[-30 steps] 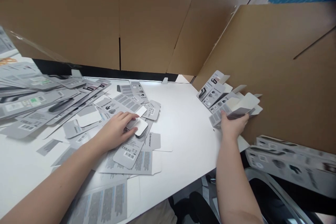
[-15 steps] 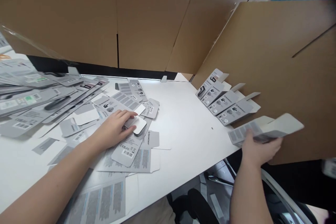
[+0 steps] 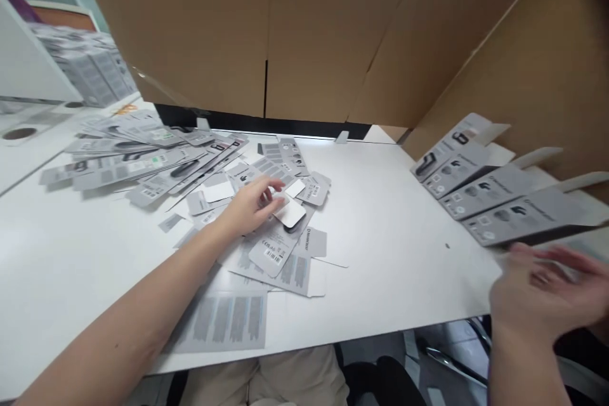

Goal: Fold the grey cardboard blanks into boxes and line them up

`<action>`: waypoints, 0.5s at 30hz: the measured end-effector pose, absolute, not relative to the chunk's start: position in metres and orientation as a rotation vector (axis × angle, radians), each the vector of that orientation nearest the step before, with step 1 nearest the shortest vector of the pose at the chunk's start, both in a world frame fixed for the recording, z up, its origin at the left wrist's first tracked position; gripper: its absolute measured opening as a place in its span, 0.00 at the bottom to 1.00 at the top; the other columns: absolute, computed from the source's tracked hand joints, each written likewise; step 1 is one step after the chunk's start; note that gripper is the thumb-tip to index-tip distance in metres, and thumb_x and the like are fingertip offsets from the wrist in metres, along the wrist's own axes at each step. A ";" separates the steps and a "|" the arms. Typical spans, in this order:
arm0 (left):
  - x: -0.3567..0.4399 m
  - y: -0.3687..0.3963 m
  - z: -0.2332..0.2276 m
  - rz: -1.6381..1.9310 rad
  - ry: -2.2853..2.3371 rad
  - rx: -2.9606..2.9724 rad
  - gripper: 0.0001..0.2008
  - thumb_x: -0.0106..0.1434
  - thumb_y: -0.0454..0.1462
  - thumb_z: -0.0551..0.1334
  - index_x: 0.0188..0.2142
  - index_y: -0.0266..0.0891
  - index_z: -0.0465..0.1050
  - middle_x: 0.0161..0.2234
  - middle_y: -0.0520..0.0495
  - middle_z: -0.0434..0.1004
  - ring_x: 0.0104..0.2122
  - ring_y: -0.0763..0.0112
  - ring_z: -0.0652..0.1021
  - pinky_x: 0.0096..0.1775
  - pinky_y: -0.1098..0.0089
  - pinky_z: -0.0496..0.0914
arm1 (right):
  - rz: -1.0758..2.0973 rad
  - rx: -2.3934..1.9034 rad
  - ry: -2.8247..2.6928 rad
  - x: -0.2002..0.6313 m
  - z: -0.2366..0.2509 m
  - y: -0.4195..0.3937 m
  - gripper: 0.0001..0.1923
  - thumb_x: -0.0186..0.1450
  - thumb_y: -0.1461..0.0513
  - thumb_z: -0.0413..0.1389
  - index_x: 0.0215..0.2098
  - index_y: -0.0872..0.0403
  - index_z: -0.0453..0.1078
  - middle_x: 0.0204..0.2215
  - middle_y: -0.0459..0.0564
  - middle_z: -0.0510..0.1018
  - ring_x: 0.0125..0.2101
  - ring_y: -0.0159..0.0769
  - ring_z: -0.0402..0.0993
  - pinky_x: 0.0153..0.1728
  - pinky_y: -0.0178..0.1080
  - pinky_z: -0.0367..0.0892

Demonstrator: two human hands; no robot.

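My left hand (image 3: 254,206) hovers over flattened grey printed cartons, fingers loosely curled and apart, with nothing in them. Beside its thumb is a carton's white flap (image 3: 291,212); whether they touch is hard to tell. A grey carton blank with a barcode (image 3: 271,250) lies just below. At the right edge, my right hand (image 3: 547,288) is blurred, its fingers apart and half curled. Directly behind its fingers is a partly visible folded carton (image 3: 587,242). A row of folded grey cartons (image 3: 518,212) with raised flaps leans at the right.
Fanned flat cartons (image 3: 143,158) cover the table's left side. Tall cardboard panels (image 3: 333,32) stand along the back and right. A stack of cartons (image 3: 92,66) is at the far left. The white table's front edge (image 3: 380,332) runs above my lap.
The view has swung left, showing more of the table's left side. My right hand has come off the carton it held, which now sits by the row. My left hand's fingers have lifted slightly.
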State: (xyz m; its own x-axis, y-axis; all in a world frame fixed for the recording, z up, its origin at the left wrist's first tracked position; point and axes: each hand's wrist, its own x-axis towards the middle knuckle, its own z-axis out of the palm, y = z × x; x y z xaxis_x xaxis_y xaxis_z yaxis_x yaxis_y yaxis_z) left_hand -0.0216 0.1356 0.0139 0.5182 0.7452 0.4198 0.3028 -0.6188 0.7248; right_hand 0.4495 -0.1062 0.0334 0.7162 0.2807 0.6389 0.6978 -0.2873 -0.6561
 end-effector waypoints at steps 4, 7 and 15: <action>-0.023 0.137 0.020 1.260 0.905 2.086 0.13 0.80 0.47 0.68 0.56 0.43 0.80 0.48 0.45 0.89 0.36 0.67 0.82 0.47 0.61 0.78 | -0.030 -1.600 -1.642 0.362 0.047 -0.057 0.23 0.73 0.39 0.70 0.55 0.43 0.85 0.52 0.56 0.85 0.31 0.44 0.80 0.34 0.54 0.85; -0.027 0.140 0.023 1.435 0.980 2.048 0.10 0.78 0.45 0.69 0.52 0.44 0.80 0.39 0.50 0.85 0.28 0.70 0.74 0.39 0.64 0.73 | 0.346 -1.423 -1.971 0.311 0.065 -0.010 0.21 0.79 0.43 0.70 0.62 0.43 0.86 0.56 0.54 0.88 0.32 0.38 0.81 0.37 0.47 0.83; -0.052 0.156 0.007 1.352 1.488 2.141 0.12 0.74 0.45 0.70 0.53 0.44 0.80 0.45 0.43 0.84 0.45 0.53 0.81 0.56 0.52 0.75 | 0.388 -1.465 -2.262 0.228 0.029 0.098 0.53 0.67 0.40 0.81 0.82 0.49 0.73 0.82 0.64 0.72 0.83 0.68 0.64 0.83 0.71 0.62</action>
State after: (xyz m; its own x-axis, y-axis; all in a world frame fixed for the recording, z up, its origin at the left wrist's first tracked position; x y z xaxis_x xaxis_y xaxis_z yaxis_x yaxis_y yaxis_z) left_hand -0.0517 0.1562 0.0072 0.0725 0.8244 0.5613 0.6371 -0.4713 0.6099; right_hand 0.2281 0.0975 0.0294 -0.3599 0.9132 0.1909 0.7973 0.4073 -0.4454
